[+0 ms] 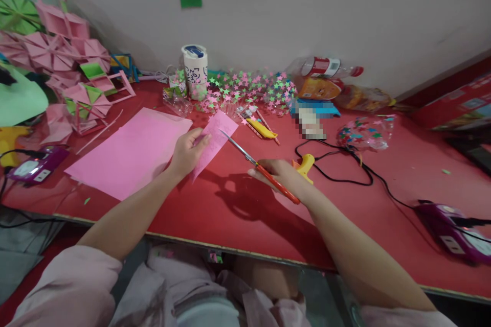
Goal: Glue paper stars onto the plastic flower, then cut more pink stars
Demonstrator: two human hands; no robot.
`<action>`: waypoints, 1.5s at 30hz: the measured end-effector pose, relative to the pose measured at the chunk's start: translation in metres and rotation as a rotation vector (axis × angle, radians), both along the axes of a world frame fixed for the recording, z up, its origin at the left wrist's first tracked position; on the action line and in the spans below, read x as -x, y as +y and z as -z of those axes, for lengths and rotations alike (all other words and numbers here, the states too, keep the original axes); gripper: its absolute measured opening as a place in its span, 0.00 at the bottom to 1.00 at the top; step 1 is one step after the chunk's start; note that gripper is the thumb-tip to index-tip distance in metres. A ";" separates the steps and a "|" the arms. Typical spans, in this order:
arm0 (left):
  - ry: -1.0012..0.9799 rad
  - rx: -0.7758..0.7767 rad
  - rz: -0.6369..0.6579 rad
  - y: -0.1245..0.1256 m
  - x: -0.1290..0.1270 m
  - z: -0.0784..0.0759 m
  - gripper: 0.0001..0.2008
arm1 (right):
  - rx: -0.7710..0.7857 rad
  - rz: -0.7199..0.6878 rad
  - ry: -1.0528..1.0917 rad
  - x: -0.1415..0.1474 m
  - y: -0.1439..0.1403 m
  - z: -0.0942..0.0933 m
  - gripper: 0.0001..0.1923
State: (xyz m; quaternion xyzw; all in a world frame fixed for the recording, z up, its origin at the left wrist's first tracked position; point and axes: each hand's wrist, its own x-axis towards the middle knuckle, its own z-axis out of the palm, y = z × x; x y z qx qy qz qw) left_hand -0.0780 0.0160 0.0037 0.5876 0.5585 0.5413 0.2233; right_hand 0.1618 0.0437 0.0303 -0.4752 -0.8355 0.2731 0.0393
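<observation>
- Pink-clothed lap (192,291) seen at bottom centre, nearest the camera, tucked under the red table (249,225) edge.
- Left hand (187,150) at frame centre, fingers pinched closed on the pink paper strip (215,140); strip is lifted off the table and tilted, its free long edge turned toward the blades so it can be met.
- Right hand (282,176) right of centre, fingers curled shut through the orange handles of the scissors (261,167); blades appear nearly together, tips just at the strip's upper edge; whether paper is between them cannot be told.
- Large pink paper sheet (130,150) laid flat centre left, just beside the left hand, kept within reach.
- Yellow glue gun (304,166) lying just behind the right hand, black cord (345,173) trailing right to a purple power strip (448,230) at lower right.
- Star confetti (249,89) heaped at upper centre by the wall, beside a white cup (195,66).
- Folded pink paper shapes (69,66) stacked upper left, clear of the cutting area.
- Plastic bottle (326,69) lying on its side upper right of centre.
</observation>
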 end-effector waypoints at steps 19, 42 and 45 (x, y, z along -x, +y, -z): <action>-0.023 0.067 0.064 -0.003 -0.001 -0.005 0.13 | -0.056 -0.030 -0.018 0.000 0.000 -0.001 0.26; -0.021 0.084 0.092 -0.005 -0.002 -0.009 0.15 | 0.080 0.037 0.001 0.007 -0.014 -0.016 0.27; -0.019 0.090 0.099 -0.005 -0.002 -0.009 0.15 | 0.099 0.035 0.004 0.006 -0.012 -0.014 0.29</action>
